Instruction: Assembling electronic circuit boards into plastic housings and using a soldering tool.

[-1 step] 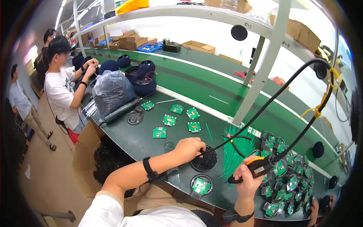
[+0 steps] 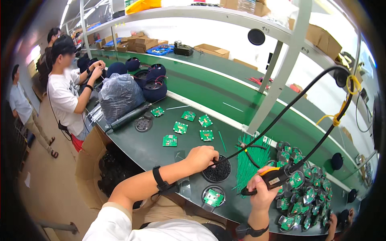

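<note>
My right hand [image 2: 263, 188] is wrapped round a black and yellow electric screwdriver [image 2: 275, 176], its tip pointing left and down above the bench. With fingers pinched together, my left hand [image 2: 202, 158] reaches to the rim of a round dish of small black screws [image 2: 217, 169]; whether a screw is between the fingertips is hidden. Just in front of me, a green circuit board [image 2: 213, 197] sits on a round black part. Beside the screwdriver lie a bundle of thin green sticks [image 2: 250, 162] and pliers [image 2: 250, 154]. Several loose circuit boards [image 2: 180, 127] rest farther left.
At right is a heap of round black parts with green boards [image 2: 307, 193]. A thick black cable [image 2: 295, 102] arches over the bench [image 2: 155, 154]. A grey plastic bag [image 2: 120, 96] and a cardboard box [image 2: 90, 170] stand left. A co-worker [image 2: 66, 90] handles dark parts; another person's hand shows lower right.
</note>
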`<control>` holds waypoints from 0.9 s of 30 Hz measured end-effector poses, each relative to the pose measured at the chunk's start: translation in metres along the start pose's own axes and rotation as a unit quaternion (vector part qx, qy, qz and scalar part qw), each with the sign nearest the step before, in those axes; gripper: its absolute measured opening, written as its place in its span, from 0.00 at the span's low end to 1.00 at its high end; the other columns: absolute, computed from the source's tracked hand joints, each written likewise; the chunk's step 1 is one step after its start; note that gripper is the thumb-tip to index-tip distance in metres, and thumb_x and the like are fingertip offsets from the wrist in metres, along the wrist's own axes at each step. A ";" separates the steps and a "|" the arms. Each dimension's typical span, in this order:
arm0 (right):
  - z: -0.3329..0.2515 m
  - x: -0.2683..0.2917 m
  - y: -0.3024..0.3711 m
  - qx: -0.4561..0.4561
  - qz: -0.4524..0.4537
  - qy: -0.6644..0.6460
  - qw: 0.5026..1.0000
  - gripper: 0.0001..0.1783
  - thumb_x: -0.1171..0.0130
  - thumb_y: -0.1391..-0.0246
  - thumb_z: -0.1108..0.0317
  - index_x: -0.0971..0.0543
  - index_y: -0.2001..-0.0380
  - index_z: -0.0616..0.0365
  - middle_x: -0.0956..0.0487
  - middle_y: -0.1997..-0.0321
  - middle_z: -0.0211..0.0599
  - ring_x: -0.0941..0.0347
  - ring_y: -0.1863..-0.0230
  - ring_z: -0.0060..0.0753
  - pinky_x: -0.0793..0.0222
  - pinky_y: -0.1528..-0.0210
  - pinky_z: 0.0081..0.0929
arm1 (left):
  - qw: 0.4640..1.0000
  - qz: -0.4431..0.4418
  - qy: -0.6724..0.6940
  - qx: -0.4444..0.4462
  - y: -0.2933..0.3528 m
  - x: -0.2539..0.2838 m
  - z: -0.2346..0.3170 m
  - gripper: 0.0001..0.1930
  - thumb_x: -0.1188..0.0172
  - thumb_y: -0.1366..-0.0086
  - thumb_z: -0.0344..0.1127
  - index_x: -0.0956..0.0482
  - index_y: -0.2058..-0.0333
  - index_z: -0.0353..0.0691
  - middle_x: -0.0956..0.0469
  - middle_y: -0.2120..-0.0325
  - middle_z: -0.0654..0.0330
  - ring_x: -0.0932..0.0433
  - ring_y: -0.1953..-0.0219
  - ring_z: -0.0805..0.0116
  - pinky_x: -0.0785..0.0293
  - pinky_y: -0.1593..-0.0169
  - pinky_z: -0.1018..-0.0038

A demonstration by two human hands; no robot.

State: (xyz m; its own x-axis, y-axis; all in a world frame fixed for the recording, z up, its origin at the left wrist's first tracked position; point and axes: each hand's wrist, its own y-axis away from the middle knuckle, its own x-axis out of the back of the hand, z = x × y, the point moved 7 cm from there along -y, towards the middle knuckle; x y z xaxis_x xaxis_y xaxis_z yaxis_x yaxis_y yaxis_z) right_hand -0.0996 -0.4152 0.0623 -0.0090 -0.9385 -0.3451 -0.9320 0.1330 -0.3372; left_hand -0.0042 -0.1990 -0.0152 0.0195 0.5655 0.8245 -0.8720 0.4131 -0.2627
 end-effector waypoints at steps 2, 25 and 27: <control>-0.001 -0.008 0.002 0.004 -0.008 0.007 1.000 0.13 0.41 0.46 0.81 0.29 0.58 0.64 0.28 0.78 0.34 0.31 0.84 0.25 0.33 0.80 0.24 | 1.000 -0.020 -0.009 -0.007 -0.002 -0.007 -0.003 0.06 0.31 0.44 0.36 0.15 0.67 0.46 0.20 0.70 0.59 0.18 0.64 0.54 0.23 0.62 0.59; 0.003 -0.043 0.001 -0.010 -0.008 -0.051 0.999 0.14 0.41 0.44 0.77 0.30 0.56 0.63 0.30 0.79 0.34 0.35 0.82 0.25 0.34 0.78 0.26 | 0.898 0.010 0.412 0.151 0.106 0.012 0.029 0.06 0.31 0.39 0.25 0.13 0.62 0.34 0.14 0.66 0.58 0.16 0.63 0.75 0.21 0.59 0.77; 0.007 -0.051 0.001 -0.012 -0.015 -0.053 0.998 0.13 0.41 0.44 0.77 0.30 0.56 0.63 0.30 0.79 0.34 0.35 0.82 0.25 0.34 0.78 0.26 | 0.887 0.037 0.439 0.134 0.113 -0.006 0.027 0.06 0.29 0.41 0.25 0.14 0.64 0.34 0.16 0.69 0.60 0.17 0.65 0.75 0.21 0.60 0.77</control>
State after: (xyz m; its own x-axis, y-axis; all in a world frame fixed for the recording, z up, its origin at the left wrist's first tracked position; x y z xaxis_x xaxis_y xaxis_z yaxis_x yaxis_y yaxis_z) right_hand -0.0973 -0.3650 0.0730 0.0559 -0.9028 -0.4264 -0.9398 0.0966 -0.3278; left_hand -0.1163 -0.1755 -0.0363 0.2296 0.9708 0.0699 -0.9693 0.2345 -0.0736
